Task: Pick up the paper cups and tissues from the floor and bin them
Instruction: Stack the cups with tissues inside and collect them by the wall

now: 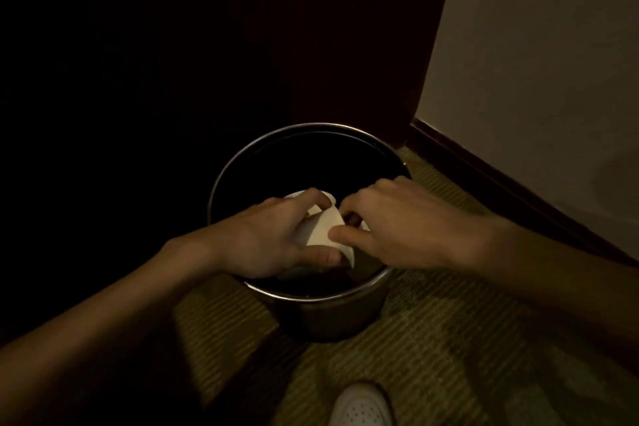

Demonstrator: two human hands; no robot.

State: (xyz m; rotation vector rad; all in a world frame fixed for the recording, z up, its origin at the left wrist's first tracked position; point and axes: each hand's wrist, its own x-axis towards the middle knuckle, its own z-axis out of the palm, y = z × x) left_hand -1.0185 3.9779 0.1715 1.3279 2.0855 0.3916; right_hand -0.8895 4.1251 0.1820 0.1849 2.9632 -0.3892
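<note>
A round dark bin with a shiny metal rim (221, 180) stands on the carpet in a dim corner. Both hands are over its open mouth. My left hand (273, 242) curls round white paper cups (325, 228), thumb below and fingers over the top. My right hand (397, 221) pinches the cups' right side with its thumb and curled fingers. A bit of white, perhaps tissue, shows under the right fingers; I cannot tell what it is. The bin's inside is too dark to see.
A pale wall (536, 62) with a dark skirting board (501, 183) runs along the right. Dark furniture or a door (311, 28) stands behind the bin. Striped olive carpet (449, 339) covers the floor. A white shoe (361, 406) shows at the bottom edge.
</note>
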